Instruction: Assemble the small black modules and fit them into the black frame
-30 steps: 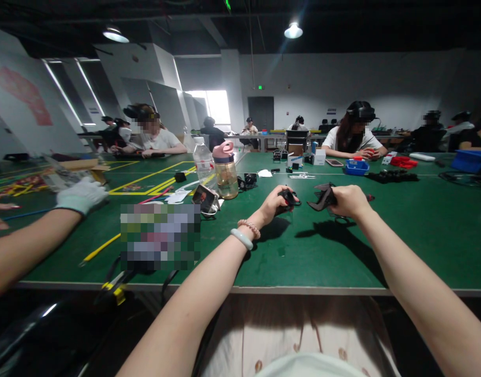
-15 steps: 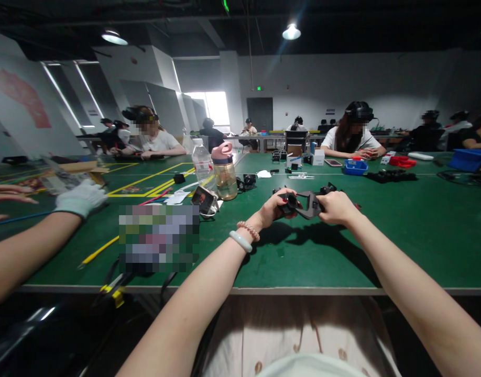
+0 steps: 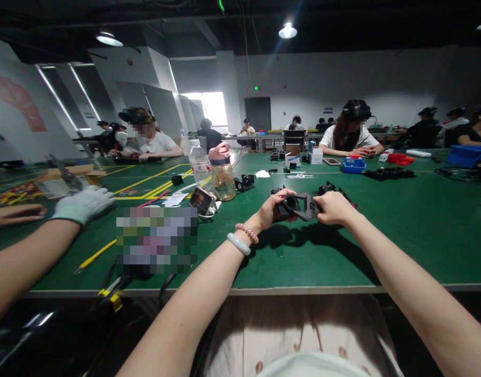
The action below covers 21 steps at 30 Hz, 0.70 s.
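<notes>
A black device [image 3: 304, 206] with a round tube-like part and an angular frame is held just above the green table [image 3: 264, 267]. My left hand [image 3: 272, 209] is closed round its left side, by the round part. On the other side, my right hand [image 3: 334, 208] grips the device's right end with curled fingers. Dark shadows of the hands and device fall on the tabletop below. The device's far side is partly hidden by my fingers.
Left of my hands stand a pink-lidded bottle [image 3: 223, 173] and a clear bottle [image 3: 200, 163]. A co-worker's gloved hand [image 3: 83, 203] is at the left. Farther back are a blue bin [image 3: 353, 165] and a white box [image 3: 316, 156]. Several people sit around.
The co-worker's gloved hand has moved slightly right, and their other hand has lowered. The view has shifted slightly. My hands keep the same hold on the black device.
</notes>
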Each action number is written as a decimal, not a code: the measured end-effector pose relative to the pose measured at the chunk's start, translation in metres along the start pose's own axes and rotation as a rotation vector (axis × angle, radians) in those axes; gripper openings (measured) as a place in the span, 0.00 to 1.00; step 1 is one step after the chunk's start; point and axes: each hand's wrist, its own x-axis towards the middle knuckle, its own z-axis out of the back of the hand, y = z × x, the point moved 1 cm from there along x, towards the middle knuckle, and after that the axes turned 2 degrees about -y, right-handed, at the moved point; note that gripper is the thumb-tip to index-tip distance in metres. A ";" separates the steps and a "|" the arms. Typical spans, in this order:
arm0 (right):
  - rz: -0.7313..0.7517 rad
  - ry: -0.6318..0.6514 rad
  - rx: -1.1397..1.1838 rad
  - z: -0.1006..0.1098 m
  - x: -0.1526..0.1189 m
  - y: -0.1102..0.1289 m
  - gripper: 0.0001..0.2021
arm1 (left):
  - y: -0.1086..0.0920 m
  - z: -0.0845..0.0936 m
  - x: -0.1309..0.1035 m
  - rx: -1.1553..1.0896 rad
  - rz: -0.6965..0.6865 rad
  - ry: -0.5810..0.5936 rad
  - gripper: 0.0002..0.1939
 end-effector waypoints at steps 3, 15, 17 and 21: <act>0.006 -0.002 0.002 0.000 0.000 -0.001 0.11 | -0.001 0.000 -0.001 -0.002 0.035 -0.017 0.24; 0.032 0.021 0.009 0.000 -0.001 -0.001 0.12 | 0.003 0.004 0.001 -0.061 0.042 0.023 0.23; 0.021 0.042 0.015 -0.001 0.000 0.000 0.12 | 0.006 0.006 0.002 -0.072 0.023 0.028 0.23; 0.010 0.055 0.033 -0.004 0.001 0.003 0.11 | 0.009 0.006 0.005 -0.053 -0.068 0.036 0.21</act>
